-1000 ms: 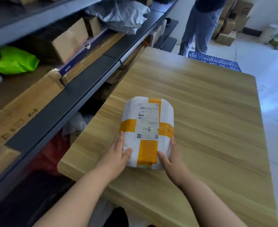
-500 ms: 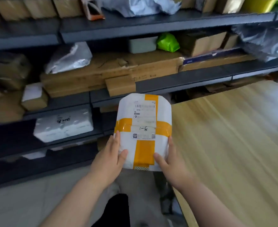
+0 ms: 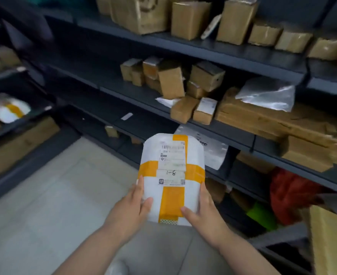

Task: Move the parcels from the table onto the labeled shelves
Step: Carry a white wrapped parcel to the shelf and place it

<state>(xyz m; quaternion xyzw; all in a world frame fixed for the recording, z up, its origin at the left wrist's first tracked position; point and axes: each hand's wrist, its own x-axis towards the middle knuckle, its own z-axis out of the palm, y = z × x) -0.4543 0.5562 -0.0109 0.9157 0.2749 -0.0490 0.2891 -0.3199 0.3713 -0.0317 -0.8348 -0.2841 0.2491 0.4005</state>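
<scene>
White parcel (image 3: 171, 175) crossed with orange tape, label handwritten "1-8", held mid-air at lower centre of frame; left hand (image 3: 133, 207) and right hand (image 3: 201, 210) grip its lower edges, before dark shelves (image 3: 233, 133)

White parcel (image 3: 172, 175) crossed with orange tape; dark grey shelves (image 3: 223, 50).

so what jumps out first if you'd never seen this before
The white parcel with crossed orange tape, marked 1-8 by hand, sits centre frame, held at its lower end by the left hand and right hand. Behind it run dark shelves crowded with brown cardboard boxes, and a red bag glows on a low shelf at the right.
</scene>
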